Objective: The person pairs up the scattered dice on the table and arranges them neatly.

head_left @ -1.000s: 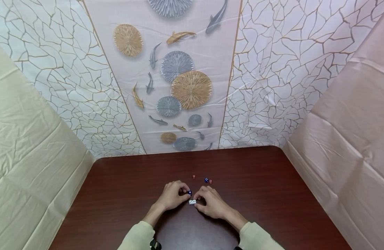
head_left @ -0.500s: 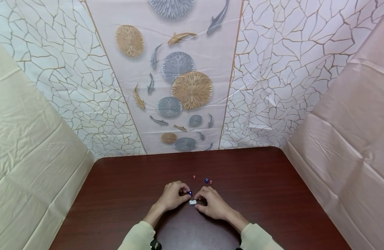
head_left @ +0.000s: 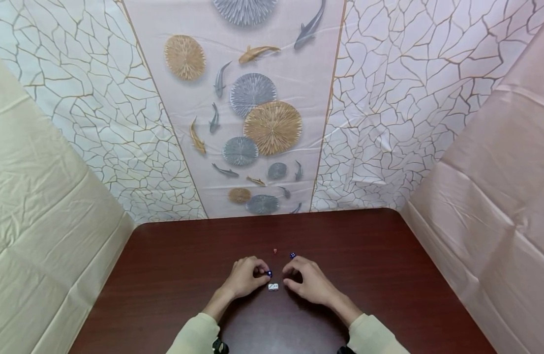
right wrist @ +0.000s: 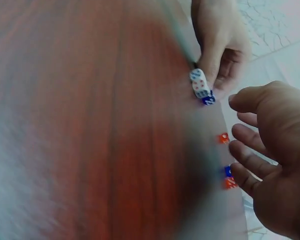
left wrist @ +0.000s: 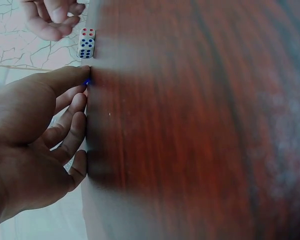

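Observation:
My left hand [head_left: 247, 278] pinches a blue die [head_left: 269, 273] between thumb and index finger on the tabletop. Just in front of it, two white dice [head_left: 273, 287] sit side by side, touching. Blue and red pips show on the white dice [left wrist: 86, 43] in the left wrist view. To their right is my right hand [head_left: 311, 281], fingers bent loosely apart with nothing between them. Another blue die [head_left: 292, 255] lies just beyond its fingers. A red die [head_left: 275, 250] is farther back, between the hands. The second red die [right wrist: 230, 183] shows in the right wrist view, hidden by the right hand from the head.
The dark red-brown wooden table [head_left: 188, 246] has a glossy top. A patterned cloth backdrop [head_left: 272, 128] with fish and round shapes hangs behind its far edge. Plain beige cloth [head_left: 475, 196] encloses the right side, and similar cloth [head_left: 55, 221] the left.
My right hand has drawn away from the white dice, to the right and slightly back, now covering one red die. The left hand stays on its blue die.

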Demonstrator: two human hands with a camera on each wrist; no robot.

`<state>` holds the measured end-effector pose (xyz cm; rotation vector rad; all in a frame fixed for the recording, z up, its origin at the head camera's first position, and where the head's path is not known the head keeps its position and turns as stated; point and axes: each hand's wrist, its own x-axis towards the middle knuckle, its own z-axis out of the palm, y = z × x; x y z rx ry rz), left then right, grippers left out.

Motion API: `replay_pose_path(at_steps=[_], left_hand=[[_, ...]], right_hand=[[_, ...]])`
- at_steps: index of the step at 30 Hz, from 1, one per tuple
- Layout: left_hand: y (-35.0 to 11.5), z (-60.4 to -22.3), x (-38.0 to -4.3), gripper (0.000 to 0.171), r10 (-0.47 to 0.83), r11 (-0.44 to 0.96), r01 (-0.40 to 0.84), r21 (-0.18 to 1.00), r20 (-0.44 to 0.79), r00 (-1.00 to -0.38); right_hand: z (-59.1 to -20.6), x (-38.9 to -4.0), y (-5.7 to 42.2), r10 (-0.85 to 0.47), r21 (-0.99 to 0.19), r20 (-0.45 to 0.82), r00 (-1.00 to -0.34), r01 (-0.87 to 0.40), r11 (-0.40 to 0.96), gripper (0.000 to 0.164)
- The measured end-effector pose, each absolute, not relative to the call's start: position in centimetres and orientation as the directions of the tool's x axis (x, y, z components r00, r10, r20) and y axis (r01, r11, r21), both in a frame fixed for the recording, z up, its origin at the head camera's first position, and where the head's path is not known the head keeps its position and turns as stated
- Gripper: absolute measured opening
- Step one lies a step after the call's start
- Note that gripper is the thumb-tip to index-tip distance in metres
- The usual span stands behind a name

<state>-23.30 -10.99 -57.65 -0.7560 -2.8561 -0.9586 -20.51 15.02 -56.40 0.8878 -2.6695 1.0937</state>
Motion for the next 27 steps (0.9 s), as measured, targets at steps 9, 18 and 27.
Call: replay_pose_path(at_steps=[9, 18, 27], left_hand=[[-11.1, -57.6, -23.4, 0.008, 0.439, 0.683, 0.459, 0.569, 0.183, -0.88], [-11.1, -57.8, -23.5, 0.009, 0.435, 0.689, 0.456, 0.563, 0.182, -0.882], [-11.2, -57.8, -23.4, 0.009, 0.436, 0.684, 0.456, 0.569, 0.182, -0.881]], right_hand=[[-54.9, -22.5, 16.4, -0.361, -0.574, 0.323, -0.875, -0.485, 0.66, 0.022], [-54.6, -24.7, 17.7, -0.289, -0.58, 0.323, -0.901, -0.43, 0.692, 0.025], [-55.0, -25.8, 17.5, -0.3, -0.593, 0.247, -0.922, -0.388, 0.706, 0.025]])
